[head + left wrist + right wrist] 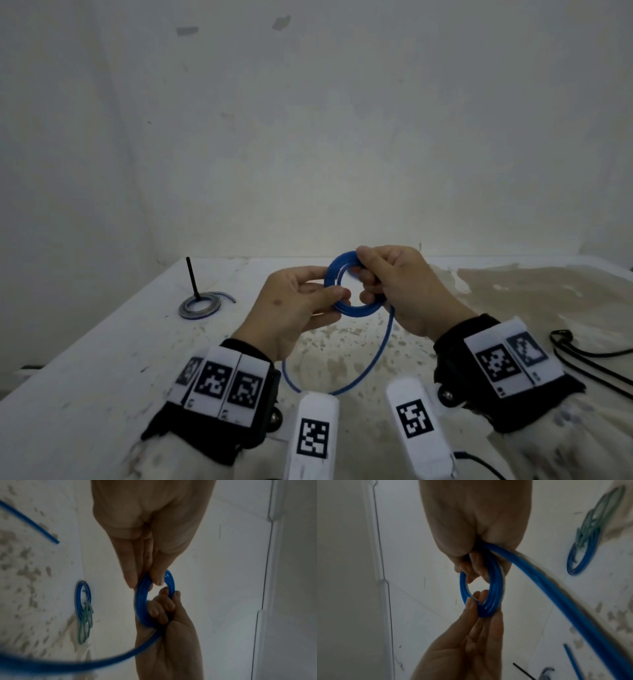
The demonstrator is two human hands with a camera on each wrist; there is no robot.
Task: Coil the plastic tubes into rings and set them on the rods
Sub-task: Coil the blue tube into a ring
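Head view: the worktop (pixel 102 359) carries 1 black rod (pixel 192 279), up and left of the left hand (pixel 291 308). Between that hand and the right hand (pixel 407 291), both pinching it, hangs the blue tube (pixel 352 305) coil, its loose tail (pixel 376 359) trailing back toward the wrists.

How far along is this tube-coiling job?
Done: one grey-blue coil lies around the black rod. In hand: the left hand and right hand both grip a blue ring, its loose tail still uncoiled. Left: finish it, set it on a rod, then the tubes lying behind.
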